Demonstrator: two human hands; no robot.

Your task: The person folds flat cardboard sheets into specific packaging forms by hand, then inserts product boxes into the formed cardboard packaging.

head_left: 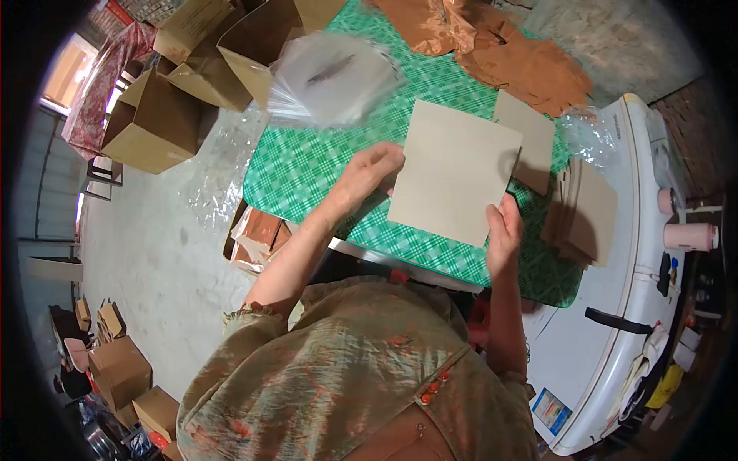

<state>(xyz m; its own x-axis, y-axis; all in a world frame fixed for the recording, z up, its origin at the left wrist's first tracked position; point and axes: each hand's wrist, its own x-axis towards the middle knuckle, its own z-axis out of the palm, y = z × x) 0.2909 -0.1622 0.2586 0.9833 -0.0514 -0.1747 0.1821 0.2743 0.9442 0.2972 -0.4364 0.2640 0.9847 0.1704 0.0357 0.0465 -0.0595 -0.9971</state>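
Note:
A square, pale grey-beige cardboard sheet (453, 173) is held up over the green checked tablecloth. My left hand (370, 170) has its curled fingers at the sheet's left edge, some fingertips hidden. At the lower right edge, my right hand (504, 229) pinches the sheet with the thumb on top. Behind it lies another cardboard piece (530, 142), partly covered. Farther right, several cardboard sheets (592, 215) form a loose stack. A pile of clear plastic sleeves (334, 77) rests on the table's far left part.
Orange-brown sheet material (523, 65) covers the table's far edge. Open cardboard boxes (157, 123) stand at upper left. Crumpled clear plastic (592, 127) lies at right, by a white surface (569, 361) with a pink thread spool (688, 237). An open box (257, 238) sits below the table's left edge.

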